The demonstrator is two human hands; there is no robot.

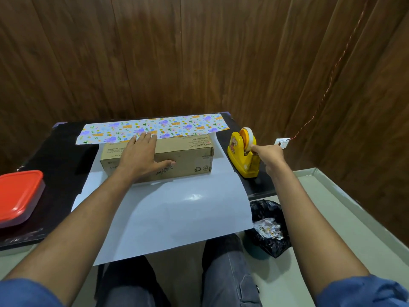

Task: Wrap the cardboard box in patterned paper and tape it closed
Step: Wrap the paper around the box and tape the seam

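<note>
Red-lidded container [18, 193], left desk [62, 156] edge. Left hand [141, 155], fingers flat, pressing the cardboard box [188, 158] at desk centre; box sits on patterned paper [168, 218], far edge folded onto it. Yellow tape dispenser [243, 156]; right hand [270, 156] pinching at its roll. Black bag [269, 227], floor.

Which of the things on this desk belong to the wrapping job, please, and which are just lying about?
For the job: cardboard box, patterned paper, tape dispenser.
Lying about: red-lidded container, black bag of scraps.
</note>
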